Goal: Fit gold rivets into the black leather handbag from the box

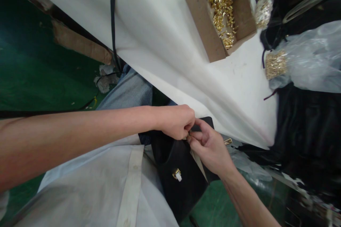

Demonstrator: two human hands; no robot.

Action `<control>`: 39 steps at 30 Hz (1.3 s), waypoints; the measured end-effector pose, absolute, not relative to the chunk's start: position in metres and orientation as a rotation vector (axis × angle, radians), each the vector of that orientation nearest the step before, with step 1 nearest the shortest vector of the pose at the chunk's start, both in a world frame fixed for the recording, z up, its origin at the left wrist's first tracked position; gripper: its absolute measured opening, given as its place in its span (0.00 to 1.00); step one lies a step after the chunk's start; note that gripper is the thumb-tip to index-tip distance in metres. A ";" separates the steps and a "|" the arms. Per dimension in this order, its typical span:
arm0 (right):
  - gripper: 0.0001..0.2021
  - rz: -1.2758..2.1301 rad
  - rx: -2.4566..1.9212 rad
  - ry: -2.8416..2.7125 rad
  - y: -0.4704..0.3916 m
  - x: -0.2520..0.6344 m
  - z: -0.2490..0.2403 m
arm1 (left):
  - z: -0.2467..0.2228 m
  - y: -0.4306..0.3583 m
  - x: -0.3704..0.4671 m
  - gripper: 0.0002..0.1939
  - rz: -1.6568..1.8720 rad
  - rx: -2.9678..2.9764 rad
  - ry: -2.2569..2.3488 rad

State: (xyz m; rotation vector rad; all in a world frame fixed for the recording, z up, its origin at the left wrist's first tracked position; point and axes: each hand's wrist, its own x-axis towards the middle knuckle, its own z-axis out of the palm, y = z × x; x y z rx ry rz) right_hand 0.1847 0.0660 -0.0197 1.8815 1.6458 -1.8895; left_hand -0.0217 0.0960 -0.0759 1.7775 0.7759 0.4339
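Observation:
A black handbag [183, 188] lies tilted across my lap, its gold clasp [177, 175] facing up with a white piece on it. Beige lining or edging shows along its opening. My left hand [179, 121] is closed at the bag's upper edge, fingers curled under. Against it, my right hand [209, 145] pinches at the same spot with thumb and forefinger. Whatever small thing lies between the fingertips is mostly hidden. A gold fitting [228, 142] shows just beyond my right hand.
A white-covered table [165, 42] spans the area ahead. On it stands an open cardboard box [202, 25] of small gold metal parts [221, 3]. Clear plastic bags [314, 56] of similar parts and black material [306, 124] lie at the right. A black strap [113, 14] crosses the table's left side.

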 end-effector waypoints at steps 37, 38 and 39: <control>0.27 -1.459 2.120 1.918 0.027 0.172 -0.022 | -0.096 0.060 -0.018 0.11 0.541 1.611 0.843; 0.27 -1.494 2.109 1.897 0.027 0.172 -0.021 | -0.095 0.062 -0.018 0.11 0.536 1.625 0.804; 0.27 -1.535 2.090 1.879 0.028 0.172 -0.021 | -0.094 0.064 -0.019 0.11 0.532 1.639 0.773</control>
